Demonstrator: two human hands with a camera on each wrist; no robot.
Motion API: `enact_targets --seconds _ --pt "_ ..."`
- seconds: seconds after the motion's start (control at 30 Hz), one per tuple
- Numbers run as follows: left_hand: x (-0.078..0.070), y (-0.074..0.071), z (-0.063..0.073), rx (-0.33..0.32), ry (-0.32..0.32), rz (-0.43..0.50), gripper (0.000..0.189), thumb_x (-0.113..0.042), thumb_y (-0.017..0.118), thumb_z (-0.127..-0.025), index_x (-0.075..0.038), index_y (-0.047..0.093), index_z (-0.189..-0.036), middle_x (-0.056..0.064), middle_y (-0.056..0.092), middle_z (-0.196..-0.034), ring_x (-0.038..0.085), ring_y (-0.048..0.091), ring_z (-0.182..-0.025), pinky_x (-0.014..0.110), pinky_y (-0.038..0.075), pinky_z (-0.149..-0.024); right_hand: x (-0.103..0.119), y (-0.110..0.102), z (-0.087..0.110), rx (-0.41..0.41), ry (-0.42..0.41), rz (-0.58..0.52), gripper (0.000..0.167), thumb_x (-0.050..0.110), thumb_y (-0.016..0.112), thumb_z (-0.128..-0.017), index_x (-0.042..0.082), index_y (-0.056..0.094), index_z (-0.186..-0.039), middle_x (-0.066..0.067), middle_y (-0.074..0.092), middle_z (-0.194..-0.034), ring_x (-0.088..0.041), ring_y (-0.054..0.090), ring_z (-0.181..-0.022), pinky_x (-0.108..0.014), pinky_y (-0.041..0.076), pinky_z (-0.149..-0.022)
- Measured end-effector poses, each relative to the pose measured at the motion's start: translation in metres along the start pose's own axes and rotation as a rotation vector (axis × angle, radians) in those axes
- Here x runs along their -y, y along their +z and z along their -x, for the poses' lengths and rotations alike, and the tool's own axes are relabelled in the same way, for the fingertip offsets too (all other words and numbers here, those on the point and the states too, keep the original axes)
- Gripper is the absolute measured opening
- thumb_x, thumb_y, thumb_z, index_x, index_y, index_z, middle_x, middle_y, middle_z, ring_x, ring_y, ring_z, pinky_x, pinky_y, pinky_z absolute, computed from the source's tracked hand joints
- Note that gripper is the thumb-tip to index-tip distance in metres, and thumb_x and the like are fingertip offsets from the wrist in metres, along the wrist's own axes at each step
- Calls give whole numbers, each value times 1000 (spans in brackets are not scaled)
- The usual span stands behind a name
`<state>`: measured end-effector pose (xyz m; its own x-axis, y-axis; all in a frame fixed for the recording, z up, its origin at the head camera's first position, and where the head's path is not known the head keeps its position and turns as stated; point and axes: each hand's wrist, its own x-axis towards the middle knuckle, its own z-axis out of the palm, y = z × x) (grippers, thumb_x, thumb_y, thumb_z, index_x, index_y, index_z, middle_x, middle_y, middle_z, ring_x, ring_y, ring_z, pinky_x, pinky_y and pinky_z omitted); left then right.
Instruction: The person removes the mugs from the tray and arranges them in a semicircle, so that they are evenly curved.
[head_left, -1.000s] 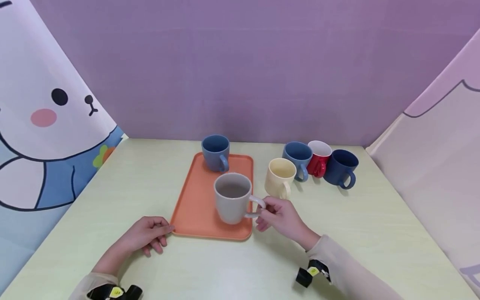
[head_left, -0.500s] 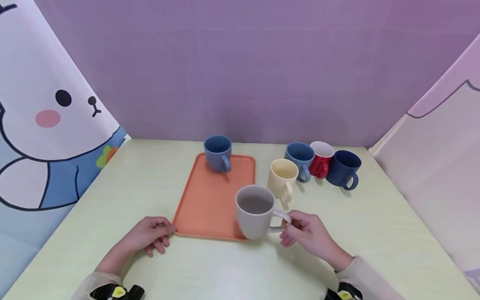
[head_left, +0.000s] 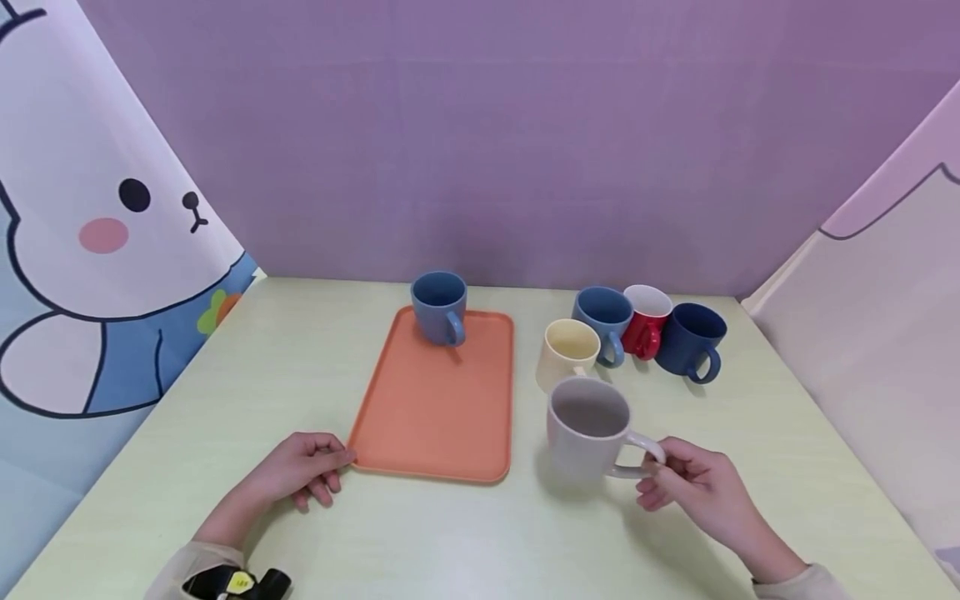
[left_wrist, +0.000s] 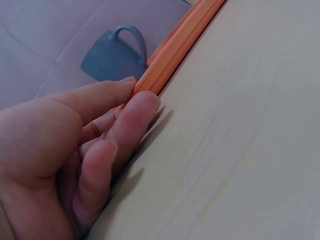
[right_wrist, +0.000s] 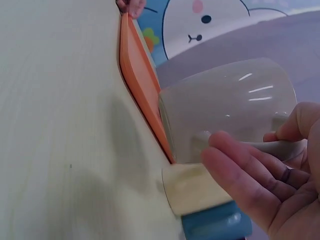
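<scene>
My right hand (head_left: 701, 492) pinches the handle of a light grey mug (head_left: 581, 442), which hangs upright above the table to the right of the tray. In the right wrist view the grey mug (right_wrist: 225, 110) hides part of the things behind it. With thumb and fingers, my left hand (head_left: 300, 471) pinches the near left corner of an orange tray (head_left: 435, 417). That tray corner (left_wrist: 155, 75) shows between the fingertips in the left wrist view. A blue mug (head_left: 435, 312) stands at the tray's far end, its handle to the right.
Beyond the held mug stands a cream mug (head_left: 562, 354). Behind it, a second blue mug (head_left: 600, 312), a red mug (head_left: 641, 329) with white inside and a navy mug (head_left: 682, 342) stand in a row. A purple backdrop (head_left: 487, 142) borders the pale table (head_left: 420, 542) at the back.
My right hand has carried the grey mug from over the tray rightward, past its right edge and nearer to me. My left hand keeps its hold on the tray corner.
</scene>
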<state>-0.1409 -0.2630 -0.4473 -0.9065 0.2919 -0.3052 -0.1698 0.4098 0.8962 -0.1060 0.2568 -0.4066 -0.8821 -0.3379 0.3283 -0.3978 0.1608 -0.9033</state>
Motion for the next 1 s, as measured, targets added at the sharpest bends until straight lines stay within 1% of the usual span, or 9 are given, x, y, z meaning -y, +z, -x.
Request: enact_targets --seconds 0.03,0.13,0.27,0.33,0.43,0.6,0.73,0.83,1.0 --pt "0 0 0 -1 0 0 32 -33 62 -100 -1 66 -101 8 66 -71 20 68 -57 25 45 -41 -1 -4 3 -12 0 -5 29 -23 48 -91 1 64 -97 -10 70 -76 -16 71 -62 -37 57 -53" --pt "0 1 0 -2 1 2 32 -33 62 -100 -1 66 -101 8 67 -71 20 68 -57 25 45 -41 -4 -15 11 -56 0 -32 33 -24 47 -91 4 65 -97 -9 70 -77 -16 71 -62 -36 57 -52" --pt "1 1 1 -4 1 2 32 -33 62 -100 -1 66 -101 8 67 -71 20 68 -56 25 45 -41 -7 -25 17 -134 23 -46 28 -23 46 -92 -1 63 -93 -10 70 -74 -17 71 -60 -36 56 -51" --pt "1 0 1 -4 1 0 32 -32 62 -100 -1 66 -101 8 67 -71 20 68 -56 25 45 -41 -10 -30 20 -184 56 -35 28 -21 47 -93 1 64 -92 -10 70 -72 -17 71 -59 -35 56 -51" --pt "2 0 1 -5 3 -3 32 -32 62 -100 -1 66 -102 8 67 -71 20 67 -56 25 45 -41 -15 -37 25 -247 75 -32 29 -21 48 -93 2 66 -92 -10 70 -71 -17 70 -57 -34 56 -50" --pt "1 0 0 -3 6 -10 31 -32 62 -100 -1 66 -102 8 67 -71 21 68 -57 25 45 -41 -21 -47 30 -306 87 -15 34 -19 49 -94 8 69 -92 -9 70 -70 -16 71 -58 -33 55 -51" --pt "2 0 0 -3 7 -10 31 -32 62 -100 -1 66 -102 8 66 -71 21 68 -57 25 44 -40 -23 -54 34 -344 121 -8 31 -15 51 -96 9 69 -93 -8 71 -72 -16 71 -61 -34 56 -52" --pt "1 0 0 -4 8 -5 32 -32 62 -100 -1 66 -103 8 66 -71 20 67 -57 24 44 -40 -27 -60 37 -383 149 -16 23 -11 53 -97 6 68 -93 -8 71 -73 -16 71 -61 -34 56 -53" --pt "0 0 1 0 4 -4 31 -32 62 -100 -1 66 -103 8 66 -71 20 68 -57 24 44 -41 -35 -70 44 -442 197 -43 19 -7 53 -98 3 67 -92 -8 72 -73 -18 72 -60 -34 56 -54"
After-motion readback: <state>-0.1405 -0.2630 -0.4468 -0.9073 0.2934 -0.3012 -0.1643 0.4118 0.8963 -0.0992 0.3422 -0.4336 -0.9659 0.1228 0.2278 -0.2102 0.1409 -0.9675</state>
